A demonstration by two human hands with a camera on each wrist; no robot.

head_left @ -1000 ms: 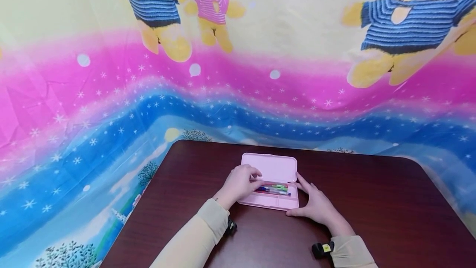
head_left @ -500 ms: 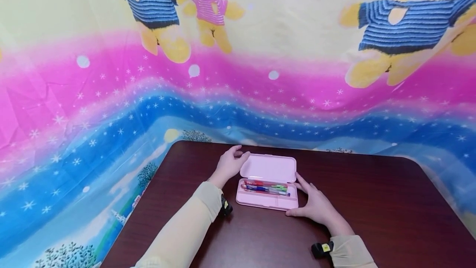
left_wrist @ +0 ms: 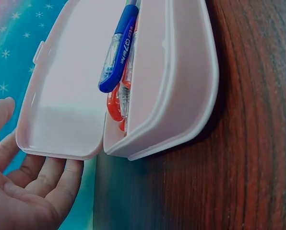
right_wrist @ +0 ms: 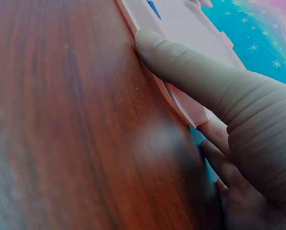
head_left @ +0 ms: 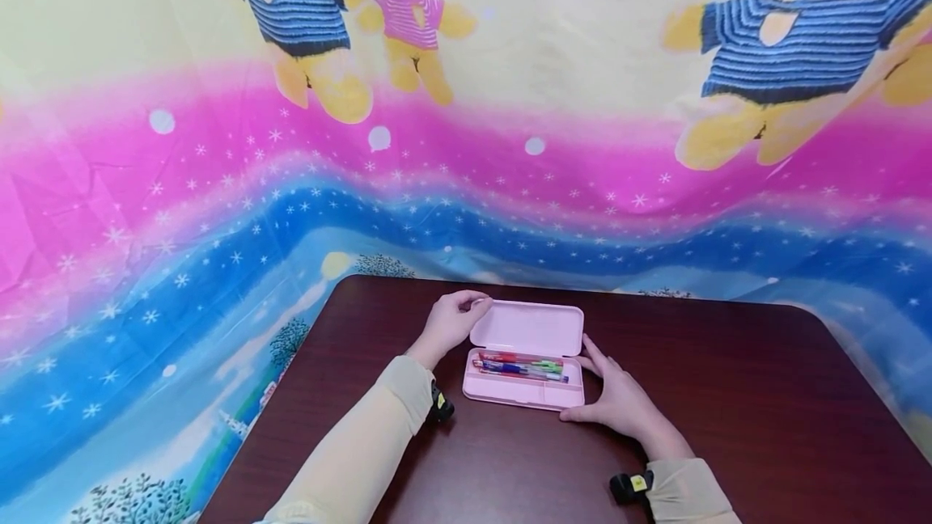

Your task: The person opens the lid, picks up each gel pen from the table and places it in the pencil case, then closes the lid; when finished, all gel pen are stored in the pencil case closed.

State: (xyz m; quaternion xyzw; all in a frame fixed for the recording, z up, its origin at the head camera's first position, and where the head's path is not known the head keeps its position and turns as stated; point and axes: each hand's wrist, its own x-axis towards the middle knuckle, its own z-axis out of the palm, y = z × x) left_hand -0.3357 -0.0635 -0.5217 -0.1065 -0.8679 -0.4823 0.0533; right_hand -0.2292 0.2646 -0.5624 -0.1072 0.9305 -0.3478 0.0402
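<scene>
- Fingers (left_wrist: 47, 175) of left hand (head_left: 453, 322) loosely curved, tips touching left end of raised lid (head_left: 527, 328) of pink pencil case (head_left: 524, 382); no firm grip visible.
- Fingers (right_wrist: 181, 57) of right hand (head_left: 615, 399) straight, spread; thumb lying along front right corner of case, forefinger against right end, palm flat on worktop (head_left: 728, 395).
- Case open, mid worktop, between both hands; lid tilted back on far side.
- Coloured pens (head_left: 520, 366) lying lengthwise in rear compartment of tray; blue and red ones clearest in left wrist view (left_wrist: 118, 48).
- Cream sleeves on both arms, dark wrist device (head_left: 630, 487) at right cuff.
- Bear-print cloth (head_left: 466, 103) hanging behind worktop.
</scene>
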